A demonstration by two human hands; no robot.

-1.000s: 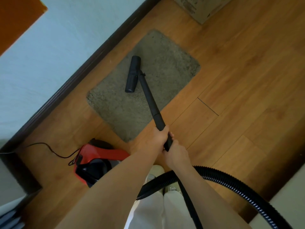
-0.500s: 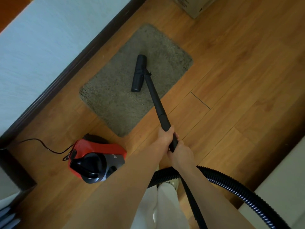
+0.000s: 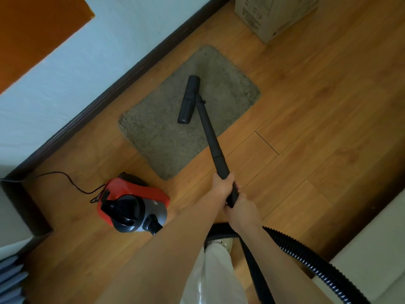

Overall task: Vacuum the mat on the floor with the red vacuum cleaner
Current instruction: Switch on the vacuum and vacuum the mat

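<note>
A grey-brown shaggy mat [image 3: 157, 137] lies on the wooden floor beside the wall. The black floor nozzle [image 3: 188, 99] of the vacuum rests on the middle of the mat. Its black wand [image 3: 211, 139] runs back to my hands. My left hand [image 3: 221, 185] grips the wand higher up, and my right hand [image 3: 241, 207] grips it just below. The red vacuum cleaner [image 3: 133, 205] stands on the floor left of my arms. Its ribbed black hose [image 3: 306, 257] loops round to the right behind my hands.
A dark skirting board [image 3: 122, 84] runs along the wall left of the mat. A cardboard box [image 3: 271, 16] stands at the far end. The power cord [image 3: 65, 181] trails left from the cleaner. A pale furniture edge [image 3: 372, 244] is at the right.
The nozzle has slid a little across the mat towards its right side, both hands keeping their hold on the wand. The view has shifted, bringing more of the red cleaner and the box into sight.
</note>
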